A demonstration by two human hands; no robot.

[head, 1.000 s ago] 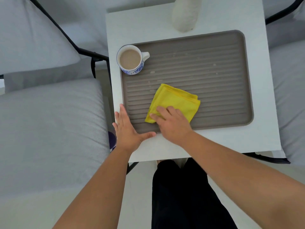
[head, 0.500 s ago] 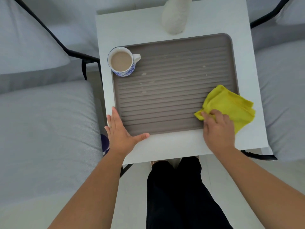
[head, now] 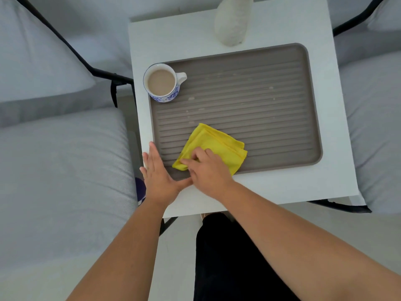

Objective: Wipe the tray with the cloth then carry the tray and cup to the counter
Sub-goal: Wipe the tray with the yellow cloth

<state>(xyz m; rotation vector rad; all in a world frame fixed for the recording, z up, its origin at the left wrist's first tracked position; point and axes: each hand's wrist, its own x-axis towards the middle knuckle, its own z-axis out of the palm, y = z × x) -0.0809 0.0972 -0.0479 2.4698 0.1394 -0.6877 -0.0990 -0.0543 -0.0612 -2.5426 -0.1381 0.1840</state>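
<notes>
A ribbed grey-brown tray (head: 260, 101) lies on a small white table (head: 282, 187). A white and blue cup (head: 162, 83) of milky drink stands on the tray's far left corner. Pale spill spots dot the ribs near the cup and further right. A folded yellow cloth (head: 217, 144) lies on the tray's near left part, and my right hand (head: 208, 170) presses on its near edge. My left hand (head: 158, 174) lies flat with fingers spread against the tray's near left corner, its thumb along the tray's front edge.
A white textured vase (head: 233, 20) stands on the table behind the tray. Grey cushioned seats with black frames flank the table on the left (head: 60, 170) and right (head: 373, 127). My black-trousered legs (head: 227, 257) are below the table's front edge.
My right hand swept the cloth from the tray's near left to its right edge, then back to the near left. My left hand stayed at the tray's corner.
</notes>
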